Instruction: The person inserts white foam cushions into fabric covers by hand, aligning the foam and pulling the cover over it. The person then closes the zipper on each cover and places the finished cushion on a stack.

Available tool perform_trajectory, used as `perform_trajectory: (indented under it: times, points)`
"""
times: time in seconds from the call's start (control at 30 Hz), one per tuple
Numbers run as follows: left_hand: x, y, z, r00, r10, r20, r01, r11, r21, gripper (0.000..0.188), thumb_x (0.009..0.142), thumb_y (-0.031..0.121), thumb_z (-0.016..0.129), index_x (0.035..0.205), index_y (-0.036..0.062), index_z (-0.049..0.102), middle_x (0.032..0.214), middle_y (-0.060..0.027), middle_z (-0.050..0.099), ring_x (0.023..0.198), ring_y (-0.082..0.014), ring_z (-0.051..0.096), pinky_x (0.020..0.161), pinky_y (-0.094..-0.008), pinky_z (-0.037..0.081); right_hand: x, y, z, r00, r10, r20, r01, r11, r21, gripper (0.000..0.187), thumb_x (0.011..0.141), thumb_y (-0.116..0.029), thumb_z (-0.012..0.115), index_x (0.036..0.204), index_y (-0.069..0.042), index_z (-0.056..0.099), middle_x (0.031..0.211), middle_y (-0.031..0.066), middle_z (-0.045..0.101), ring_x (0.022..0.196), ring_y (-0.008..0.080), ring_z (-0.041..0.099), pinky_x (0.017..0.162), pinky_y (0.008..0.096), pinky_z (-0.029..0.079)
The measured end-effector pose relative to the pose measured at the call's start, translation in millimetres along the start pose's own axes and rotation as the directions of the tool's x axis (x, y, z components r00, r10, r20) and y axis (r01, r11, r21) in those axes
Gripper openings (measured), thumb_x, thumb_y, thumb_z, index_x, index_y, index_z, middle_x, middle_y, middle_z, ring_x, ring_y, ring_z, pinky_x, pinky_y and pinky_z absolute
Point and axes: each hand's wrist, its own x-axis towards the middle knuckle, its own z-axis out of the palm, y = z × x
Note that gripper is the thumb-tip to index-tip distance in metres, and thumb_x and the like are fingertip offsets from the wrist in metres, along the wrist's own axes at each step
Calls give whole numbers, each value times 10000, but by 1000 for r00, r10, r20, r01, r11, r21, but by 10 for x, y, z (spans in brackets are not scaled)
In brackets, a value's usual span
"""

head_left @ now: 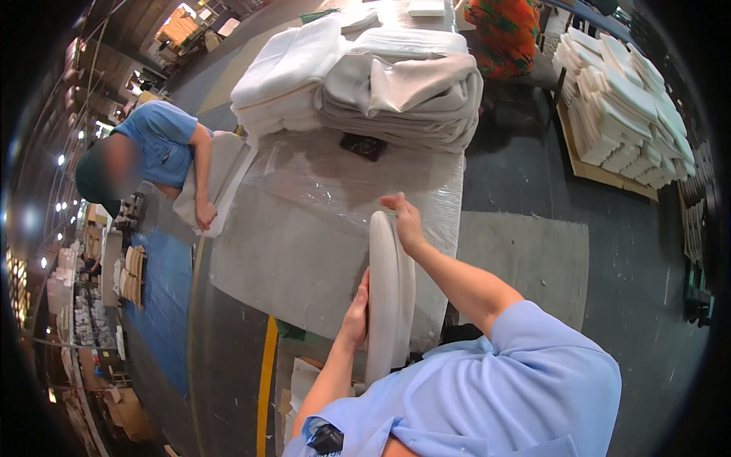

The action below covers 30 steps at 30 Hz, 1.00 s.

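Note:
A long white padded cushion (391, 297) stands on its narrow edge between my body and the near part of the table, its rounded end pointing away from me. My left hand (355, 312) is wrapped against its left face, with the fingertips partly hidden. At the cushion's far end, my right hand (405, 222) is raised with its fingers stretched out and nothing in it. Beyond both hands, a stack of folded light-grey fabric covers (403, 114) lies beside a pile of white foam pads (289, 68).
Clear plastic film covers the table (297, 251); a dark flat object (363, 146) lies by the stack. At the left, a co-worker in a blue shirt (164, 141) handles a whitish pad (221, 183). Stacked white pads (620, 107) stand on the right, near a person in orange patterned clothing (502, 38).

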Motion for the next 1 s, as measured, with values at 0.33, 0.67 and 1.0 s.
perform_trajectory:
  times: [0.33, 0.67, 1.0]
  points:
    - [477, -724, -276, 993, -32, -114, 11, 985, -174, 699, 1157, 550, 292, 1702, 131, 169, 1713, -73, 232, 1557, -222, 235, 1272, -372, 213, -1255, -21, 159, 967, 197, 160, -235, 935, 267, 860, 1106, -659, 339, 1724, -89, 156, 1743, 148, 275, 1550, 265, 345, 1271, 399, 274]
    - [495, -1192, -378, 988, -72, -135, 13, 918, -396, 644, 1137, 576, 367, 1574, 105, 414, 1445, -56, 519, 1297, -177, 494, 1094, -331, 408, -1397, 680, 190, 985, 166, 55, -173, 967, 184, 875, 1100, -669, 293, 1721, -69, 155, 1749, 130, 273, 1560, 254, 343, 1270, 379, 279]
    - [563, -760, -331, 941, 218, -259, -153, 956, 251, 699, 1121, 548, 400, 1655, 100, 356, 1684, -151, 402, 1570, -297, 354, 1259, -383, 288, -1117, 890, -229, 890, 391, 234, -398, 917, -17, 686, 1145, -532, 394, 1624, -42, 391, 1599, 141, 485, 1424, 254, 492, 1209, 373, 383]
